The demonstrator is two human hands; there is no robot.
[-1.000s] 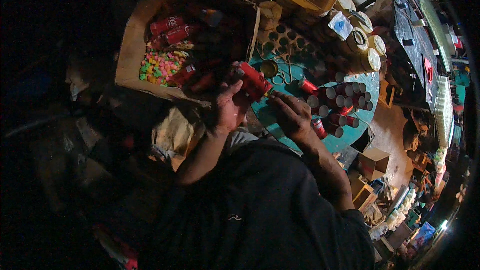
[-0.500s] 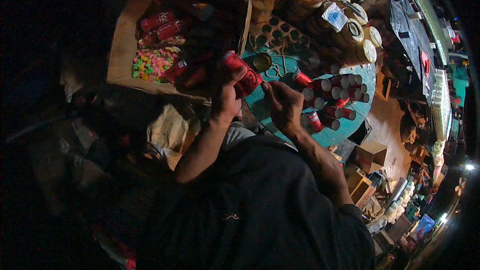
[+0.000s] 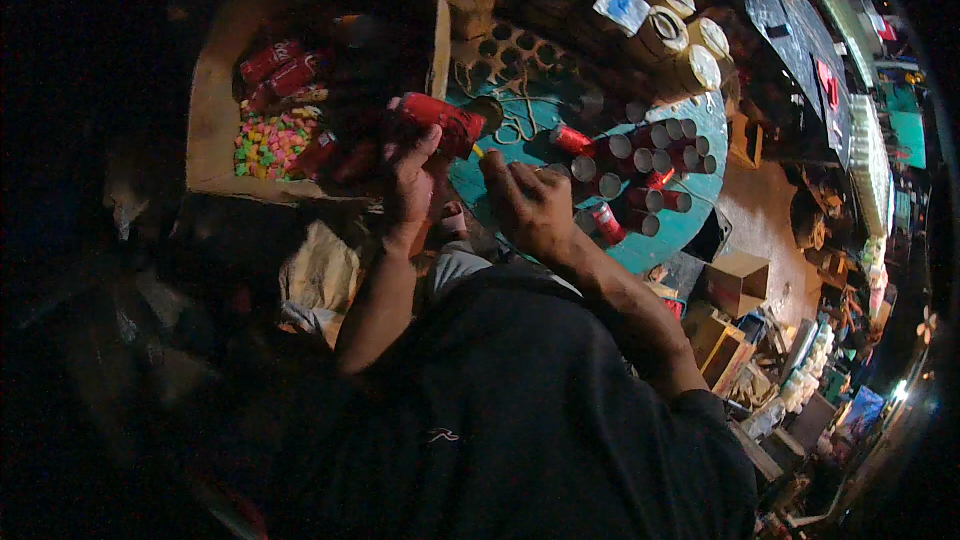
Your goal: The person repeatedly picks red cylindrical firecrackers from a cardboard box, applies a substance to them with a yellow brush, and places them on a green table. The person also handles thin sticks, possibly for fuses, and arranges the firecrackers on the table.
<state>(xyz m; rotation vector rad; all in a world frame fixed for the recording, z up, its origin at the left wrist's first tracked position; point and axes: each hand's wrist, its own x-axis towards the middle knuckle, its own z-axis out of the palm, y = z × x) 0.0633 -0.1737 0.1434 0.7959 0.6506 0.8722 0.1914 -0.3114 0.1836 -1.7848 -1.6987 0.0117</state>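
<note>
My left hand (image 3: 408, 180) is closed around a red printed tube (image 3: 440, 118), held nearly level by the edge of the cardboard box. Close to the tube's right end is my right hand (image 3: 530, 205), its fingers curled and pinched together. A thin yellow piece (image 3: 478, 152) sticks out at those fingertips toward the tube; most of it is hidden, so its kind does not show. Just behind the tube's end stands a round tin (image 3: 488, 112), partly covered.
The cardboard box (image 3: 212, 130) holds red tubes and small coloured pieces (image 3: 275, 145). On the round turquoise table (image 3: 690, 225) stand several open tubes (image 3: 620, 147), with red ones lying beside them and string (image 3: 515, 125) nearby. Lidded tubs (image 3: 665, 30) line the far side.
The whole view has shifted, so the scene sits farther left. The red tube has turned closer to level. The yellow piece now shows at my right fingertips.
</note>
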